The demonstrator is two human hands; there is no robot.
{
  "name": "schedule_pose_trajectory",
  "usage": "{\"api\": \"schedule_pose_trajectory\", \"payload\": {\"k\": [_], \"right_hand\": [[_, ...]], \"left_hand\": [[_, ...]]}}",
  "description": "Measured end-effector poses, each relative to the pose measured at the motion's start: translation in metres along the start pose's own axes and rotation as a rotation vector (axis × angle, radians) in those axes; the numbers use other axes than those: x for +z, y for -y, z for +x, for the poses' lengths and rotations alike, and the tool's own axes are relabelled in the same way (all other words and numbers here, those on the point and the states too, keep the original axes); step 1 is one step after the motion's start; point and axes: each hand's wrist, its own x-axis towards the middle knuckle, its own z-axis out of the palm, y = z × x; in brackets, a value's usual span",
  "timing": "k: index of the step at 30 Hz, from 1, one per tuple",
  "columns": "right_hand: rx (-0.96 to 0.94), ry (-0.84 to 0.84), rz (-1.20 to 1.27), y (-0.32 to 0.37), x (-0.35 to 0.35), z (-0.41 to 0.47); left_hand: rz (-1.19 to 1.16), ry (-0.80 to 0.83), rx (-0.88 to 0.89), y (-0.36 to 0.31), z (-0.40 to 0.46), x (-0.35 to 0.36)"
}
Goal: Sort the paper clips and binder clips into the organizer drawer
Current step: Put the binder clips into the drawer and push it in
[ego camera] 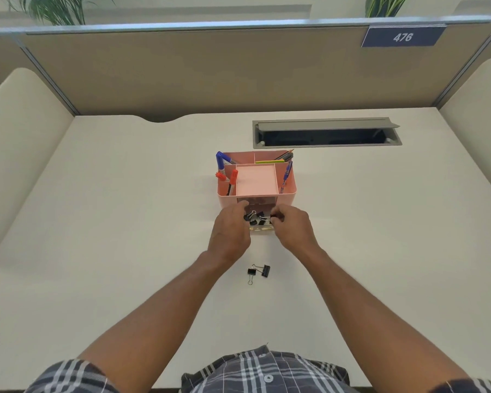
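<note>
Both hands are held over the open drawer (262,222) at the front of the pink organizer (291,191). The right hand (291,226) has finger and thumb pinched together on a small dark item at the drawer's right edge; it is too small to identify. The left hand (231,225) is curled at the drawer's left edge; its grip cannot be told. Several black binder clips (255,219) lie in the drawer between the hands. Two more clips (258,271) remain on the worktop (125,222), directly behind the hands toward the body, roughly midway between the forearms. Neither hand is judged clearly nearer. No paper clips are discernible.
</note>
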Motion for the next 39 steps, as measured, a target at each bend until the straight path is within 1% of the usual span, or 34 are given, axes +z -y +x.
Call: {"api": "schedule_pose_trajectory", "payload": {"k": [4,9,11,13,16,18,21,24,27,31,33,36,38,39], "right_hand": [[-0.046,0.018,-0.120,0.012,0.009,0.010],[-0.052,-0.014,-0.016,0.006,0.004,-0.004],[-0.053,0.000,-0.046,-0.004,0.003,-0.018],[-0.025,0.102,-0.134,-0.018,0.008,-0.034],[0.015,0.338,-0.296,-0.037,0.019,-0.057],[-0.025,0.378,-0.345,-0.045,0.029,-0.070],[-0.120,0.316,-0.369,-0.048,0.038,-0.080],[-0.125,0.267,-0.367,-0.048,0.040,-0.080],[-0.097,0.213,-0.345,-0.047,0.035,-0.074],[-0.130,0.024,-0.234,-0.031,0.020,-0.055],[-0.167,-0.045,-0.233,-0.019,0.014,-0.039],[-0.195,-0.039,-0.278,-0.003,0.009,-0.014],[-0.174,-0.010,-0.299,0.004,0.010,0.001],[-0.155,0.000,-0.270,0.007,0.010,0.006]], "left_hand": [[-0.007,0.008,-0.030,-0.004,0.011,0.004],[-0.014,-0.073,0.052,0.002,-0.008,0.000],[0.004,-0.066,0.062,0.008,-0.029,0.002],[0.032,0.001,0.043,0.013,-0.055,0.010],[0.064,0.114,-0.018,0.020,-0.088,0.025],[0.098,0.163,-0.008,0.020,-0.098,0.033],[0.138,0.208,0.008,0.017,-0.098,0.036],[0.140,0.200,0.017,0.014,-0.091,0.035],[0.125,0.145,0.056,0.012,-0.083,0.029],[0.068,0.025,0.114,0.004,-0.059,0.015],[0.098,-0.011,0.121,-0.001,-0.036,0.009],[0.133,-0.013,0.165,-0.010,-0.005,0.004],[0.118,0.020,0.159,-0.015,0.010,0.004],[0.107,0.038,0.154,-0.016,0.015,0.006]]}}
